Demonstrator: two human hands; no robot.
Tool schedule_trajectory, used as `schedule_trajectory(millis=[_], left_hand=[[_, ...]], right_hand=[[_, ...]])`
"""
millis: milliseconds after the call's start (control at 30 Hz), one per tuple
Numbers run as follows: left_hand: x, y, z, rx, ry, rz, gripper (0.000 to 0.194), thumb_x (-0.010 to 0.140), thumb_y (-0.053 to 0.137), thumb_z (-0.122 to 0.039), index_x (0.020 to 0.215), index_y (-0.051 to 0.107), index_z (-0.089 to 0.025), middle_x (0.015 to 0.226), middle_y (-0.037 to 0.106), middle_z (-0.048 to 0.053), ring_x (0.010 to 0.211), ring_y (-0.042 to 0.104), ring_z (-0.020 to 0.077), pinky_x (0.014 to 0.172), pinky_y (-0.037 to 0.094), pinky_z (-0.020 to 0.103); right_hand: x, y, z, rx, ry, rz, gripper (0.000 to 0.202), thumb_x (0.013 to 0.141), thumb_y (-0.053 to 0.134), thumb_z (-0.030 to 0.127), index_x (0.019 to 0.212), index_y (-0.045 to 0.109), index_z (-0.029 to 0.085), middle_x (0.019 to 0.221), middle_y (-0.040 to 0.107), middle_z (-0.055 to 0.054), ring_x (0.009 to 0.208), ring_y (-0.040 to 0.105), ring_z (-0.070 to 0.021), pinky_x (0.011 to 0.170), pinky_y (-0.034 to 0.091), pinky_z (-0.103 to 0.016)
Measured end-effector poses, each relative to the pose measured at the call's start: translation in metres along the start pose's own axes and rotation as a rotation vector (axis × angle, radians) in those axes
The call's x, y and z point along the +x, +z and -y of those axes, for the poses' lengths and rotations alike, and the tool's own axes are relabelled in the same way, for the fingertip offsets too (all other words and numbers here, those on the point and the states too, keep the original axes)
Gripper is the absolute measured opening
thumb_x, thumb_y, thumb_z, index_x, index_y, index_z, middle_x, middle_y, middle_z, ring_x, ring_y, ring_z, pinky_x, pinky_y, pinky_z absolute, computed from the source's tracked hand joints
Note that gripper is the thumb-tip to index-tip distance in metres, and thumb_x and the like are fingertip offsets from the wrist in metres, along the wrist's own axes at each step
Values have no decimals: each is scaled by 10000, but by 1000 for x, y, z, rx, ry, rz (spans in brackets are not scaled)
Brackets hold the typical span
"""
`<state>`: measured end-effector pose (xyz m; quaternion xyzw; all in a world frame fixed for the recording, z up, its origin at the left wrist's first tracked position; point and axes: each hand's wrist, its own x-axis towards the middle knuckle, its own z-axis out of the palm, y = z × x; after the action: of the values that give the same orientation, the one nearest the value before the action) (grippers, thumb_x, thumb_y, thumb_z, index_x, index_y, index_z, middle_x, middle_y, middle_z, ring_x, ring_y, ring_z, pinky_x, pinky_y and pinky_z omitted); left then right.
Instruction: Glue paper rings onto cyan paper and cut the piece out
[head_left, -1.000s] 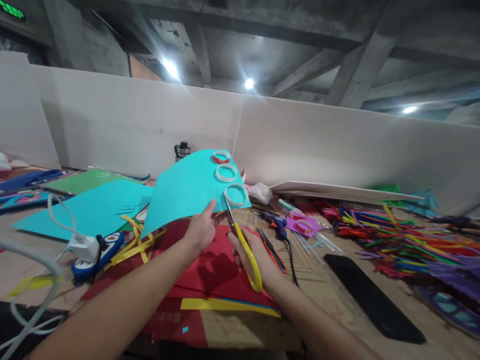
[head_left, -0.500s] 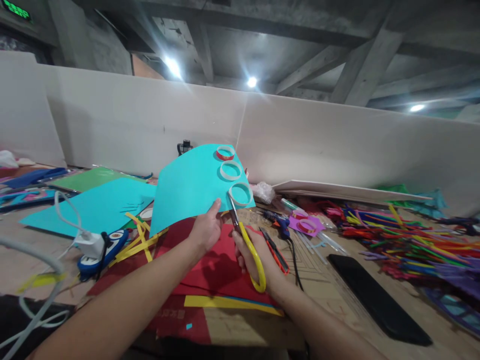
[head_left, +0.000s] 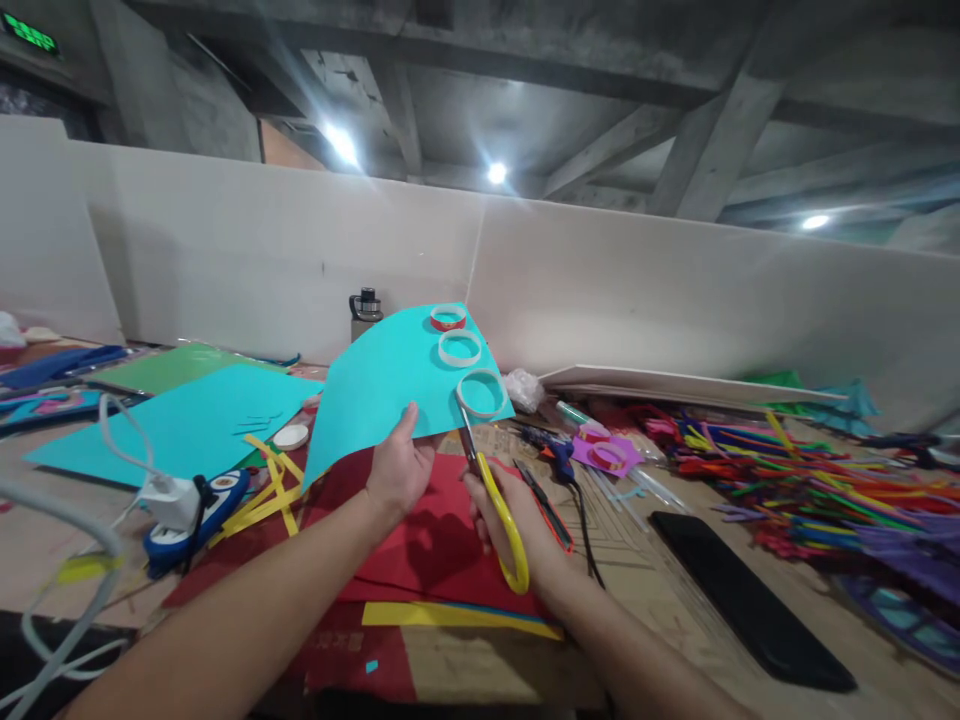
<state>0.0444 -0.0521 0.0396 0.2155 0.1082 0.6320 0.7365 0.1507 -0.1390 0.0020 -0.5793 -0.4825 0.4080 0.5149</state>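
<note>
My left hand (head_left: 401, 472) pinches the lower edge of a bright blue sheet (head_left: 375, 385), thumb on top. The sheet is raised and curved. Three rings stand along its right side: a white one with a red outer band (head_left: 448, 319), a white ring (head_left: 459, 348) and a larger-looking white ring (head_left: 481, 393) nearest me. In my right hand (head_left: 501, 505) are scissors (head_left: 501, 515) with yellow handles. Their blades reach the sheet's lower edge beside the nearest ring; the tips' exact contact is unclear. Red sheets (head_left: 442, 540) lie beneath both hands.
To the right lie a utility knife (head_left: 544, 505), a blue glue gun (head_left: 561, 462), a black phone (head_left: 750, 600) and many coloured pipe cleaners (head_left: 795, 470). On the left are yellow strips (head_left: 274, 490), a blue power strip (head_left: 199, 520) and another blue sheet (head_left: 180, 420). A bottle (head_left: 366, 305) stands behind.
The raised blue sheet has dipped slightly, showing more of the bottle behind it. My left hand has shifted a little left along its edge. The scissors stay near the nearest ring.
</note>
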Motion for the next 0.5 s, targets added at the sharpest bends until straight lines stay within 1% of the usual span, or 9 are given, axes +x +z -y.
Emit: schedule_trajectory(millis=[67,133,233,333,400,500], left_hand=[[-1,0,2,4,-8,5,326,913,522,-146,1229,597,-182,1166,689,75,1013,672,172,1000,497,365],[-3,-1,3,16,-32,-2,327,911,529,-148,1228,598,-185,1165,690,69,995,677,164,1005,495,361],[-5,-1,4,33,-50,9,351,903,546,-156,1250,585,-195,1192,678,65,1017,670,167,1014,490,362],[-7,-2,5,39,-49,28,377,892,568,-168,1266,574,-209,1241,652,58,1104,632,183,1028,480,367],[-8,-1,5,45,-50,31,373,891,566,-173,1262,577,-215,1267,636,49,1156,602,193,1032,479,372],[-9,-2,6,70,-48,31,341,902,545,-183,1236,596,-226,1273,633,32,1192,578,195,1034,477,369]], right_hand=[[5,-2,-8,7,-45,16,366,793,562,527,974,517,213,507,436,99,365,411,-84,329,354,-189],[8,-3,-11,11,-63,15,387,782,579,539,982,519,213,497,429,104,364,415,-88,333,358,-193],[5,-2,-3,10,-30,-16,422,755,600,560,974,517,209,493,431,104,357,412,-89,330,354,-199],[-2,0,11,14,2,-39,418,739,606,563,938,507,209,488,435,99,353,399,-86,334,344,-198],[-6,2,17,18,9,-48,400,746,589,561,918,499,211,486,440,93,354,396,-89,334,343,-201],[-9,3,20,35,38,-65,351,774,546,548,882,484,220,494,450,80,360,402,-95,329,340,-203]])
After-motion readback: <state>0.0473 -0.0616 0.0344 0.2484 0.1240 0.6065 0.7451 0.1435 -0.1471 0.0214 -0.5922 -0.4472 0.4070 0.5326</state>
